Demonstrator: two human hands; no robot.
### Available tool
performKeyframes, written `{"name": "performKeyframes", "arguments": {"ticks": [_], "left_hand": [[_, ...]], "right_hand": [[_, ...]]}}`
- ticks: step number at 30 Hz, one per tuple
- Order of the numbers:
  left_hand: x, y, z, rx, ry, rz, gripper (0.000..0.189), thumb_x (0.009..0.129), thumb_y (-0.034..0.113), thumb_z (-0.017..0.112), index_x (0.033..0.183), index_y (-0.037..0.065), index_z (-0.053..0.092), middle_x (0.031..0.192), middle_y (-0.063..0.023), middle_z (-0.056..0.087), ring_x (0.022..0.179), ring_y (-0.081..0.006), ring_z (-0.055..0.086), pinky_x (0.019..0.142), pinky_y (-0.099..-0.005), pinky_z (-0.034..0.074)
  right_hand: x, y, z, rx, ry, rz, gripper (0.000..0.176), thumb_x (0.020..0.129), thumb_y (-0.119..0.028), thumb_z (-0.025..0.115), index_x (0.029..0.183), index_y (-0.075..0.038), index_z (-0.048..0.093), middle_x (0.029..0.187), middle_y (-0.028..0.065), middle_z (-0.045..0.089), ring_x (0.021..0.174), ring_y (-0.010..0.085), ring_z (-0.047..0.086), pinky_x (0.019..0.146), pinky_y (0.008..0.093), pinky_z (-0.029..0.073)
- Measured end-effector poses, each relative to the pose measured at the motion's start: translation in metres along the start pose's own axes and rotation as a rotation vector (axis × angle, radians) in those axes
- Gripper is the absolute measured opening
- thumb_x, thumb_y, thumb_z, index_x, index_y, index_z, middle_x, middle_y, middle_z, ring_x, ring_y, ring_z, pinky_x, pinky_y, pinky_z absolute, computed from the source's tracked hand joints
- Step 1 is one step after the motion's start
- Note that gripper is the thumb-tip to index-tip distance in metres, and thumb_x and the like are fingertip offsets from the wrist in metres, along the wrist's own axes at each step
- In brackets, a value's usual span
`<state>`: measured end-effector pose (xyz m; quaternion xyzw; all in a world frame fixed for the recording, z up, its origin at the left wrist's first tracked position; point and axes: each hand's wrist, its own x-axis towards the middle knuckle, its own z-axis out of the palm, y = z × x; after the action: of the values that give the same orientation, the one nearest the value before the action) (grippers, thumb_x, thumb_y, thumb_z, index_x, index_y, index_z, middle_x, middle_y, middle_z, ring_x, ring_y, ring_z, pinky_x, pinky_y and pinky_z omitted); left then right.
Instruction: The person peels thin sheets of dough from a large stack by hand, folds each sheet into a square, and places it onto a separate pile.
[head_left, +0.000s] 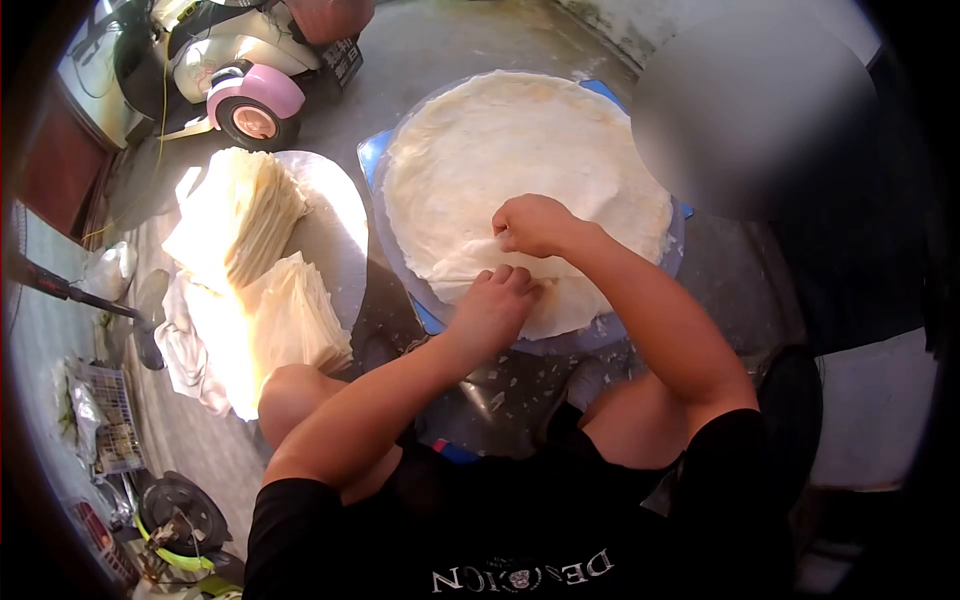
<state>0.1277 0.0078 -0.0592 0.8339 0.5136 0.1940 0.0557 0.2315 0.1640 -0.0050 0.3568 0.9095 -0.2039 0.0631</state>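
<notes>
A wide, round stack of thin, pale flatbread sheets (520, 140) lies on a round board (400, 245) in front of me. My right hand (538, 226) pinches a raised fold of the top sheet, left of the stack's middle. Closer to me, my left hand (497, 303) has its fingers bent and pressed together on the same sheet by the near edge. The lifted part of the sheet shows between both hands. My left fingertips are partly hidden, and so is the sheet's edge under them.
Folded flatbread sheets (240, 215) stand in two piles on another round board (335, 205) at left, with a cloth (185, 340) beside them. Blue corners (375, 150) stick out under the main board. A scooter with a pink fender (265, 92) stands behind; a blurred patch covers the upper right.
</notes>
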Motion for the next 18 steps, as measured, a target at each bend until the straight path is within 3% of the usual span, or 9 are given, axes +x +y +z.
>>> {"name": "performKeyframes", "arguments": {"ticks": [1, 2, 4, 7, 11, 14, 18], "left_hand": [[0.000, 0.000, 0.001, 0.022, -0.002, 0.005, 0.033, 0.083, 0.012, 0.058, 0.115, 0.010, 0.067, 0.118, -0.0080, 0.059, 0.112, -0.0255, 0.056, 0.094, -0.0385, 0.046], [-0.001, -0.001, 0.002, 0.020, 0.003, -0.005, 0.033, 0.083, 0.012, 0.058, 0.115, 0.010, 0.067, 0.118, -0.0080, 0.059, 0.112, -0.0255, 0.056, 0.094, -0.0385, 0.046], [-0.002, -0.003, 0.002, -0.030, -0.004, -0.009, 0.033, 0.084, 0.014, 0.056, 0.115, 0.011, 0.067, 0.117, -0.0081, 0.059, 0.111, -0.0247, 0.056, 0.093, -0.0381, 0.045], [-0.004, -0.005, 0.003, -0.049, 0.077, 0.010, 0.034, 0.082, 0.012, 0.061, 0.115, 0.010, 0.067, 0.116, -0.0089, 0.060, 0.110, -0.0268, 0.057, 0.094, -0.0394, 0.046], [0.002, -0.007, 0.002, -0.200, 0.085, -0.095, 0.036, 0.079, 0.011, 0.068, 0.115, 0.009, 0.067, 0.116, -0.0097, 0.061, 0.110, -0.0303, 0.058, 0.095, -0.0412, 0.047], [0.007, -0.010, -0.008, -0.315, 0.241, -0.236, 0.036, 0.078, 0.010, 0.072, 0.114, 0.007, 0.068, 0.116, -0.0113, 0.063, 0.110, -0.0338, 0.059, 0.096, -0.0433, 0.047], [0.002, -0.024, -0.017, -0.284, 0.164, -0.359, 0.031, 0.080, 0.011, 0.069, 0.111, 0.005, 0.068, 0.114, -0.0137, 0.064, 0.109, -0.0355, 0.060, 0.095, -0.0443, 0.048]], "right_hand": [[0.005, -0.001, -0.004, 0.035, -0.045, 0.016, 0.019, 0.081, -0.019, 0.067, 0.097, -0.011, 0.073, 0.095, 0.0142, 0.072, 0.092, 0.0321, 0.067, 0.079, 0.0430, 0.052], [0.009, 0.004, -0.007, 0.029, -0.052, 0.010, 0.019, 0.081, -0.019, 0.067, 0.097, -0.011, 0.073, 0.095, 0.0142, 0.072, 0.092, 0.0321, 0.067, 0.079, 0.0430, 0.052], [0.009, 0.027, -0.018, 0.194, 0.383, -0.001, 0.015, 0.082, -0.021, 0.067, 0.083, -0.007, 0.072, 0.081, 0.0147, 0.069, 0.080, 0.0325, 0.065, 0.072, 0.0438, 0.051], [0.001, 0.050, -0.038, 0.310, 0.492, 0.196, 0.017, 0.082, -0.020, 0.066, 0.083, -0.003, 0.070, 0.076, 0.0167, 0.067, 0.075, 0.0327, 0.066, 0.071, 0.0436, 0.051], [0.003, 0.059, -0.031, 0.279, 0.326, 0.188, 0.016, 0.081, -0.016, 0.066, 0.090, -0.004, 0.071, 0.084, 0.0170, 0.069, 0.082, 0.0326, 0.067, 0.075, 0.0427, 0.052], [0.006, 0.044, -0.023, 0.144, 0.239, -0.009, 0.041, 0.076, -0.007, 0.065, 0.117, -0.008, 0.065, 0.109, 0.0148, 0.070, 0.104, 0.0334, 0.064, 0.090, 0.0404, 0.051], [0.028, 0.008, -0.016, 0.045, 0.155, -0.242, 0.048, 0.075, -0.008, 0.068, 0.122, -0.010, 0.064, 0.113, 0.0148, 0.068, 0.107, 0.0314, 0.064, 0.093, 0.0401, 0.050]]}}
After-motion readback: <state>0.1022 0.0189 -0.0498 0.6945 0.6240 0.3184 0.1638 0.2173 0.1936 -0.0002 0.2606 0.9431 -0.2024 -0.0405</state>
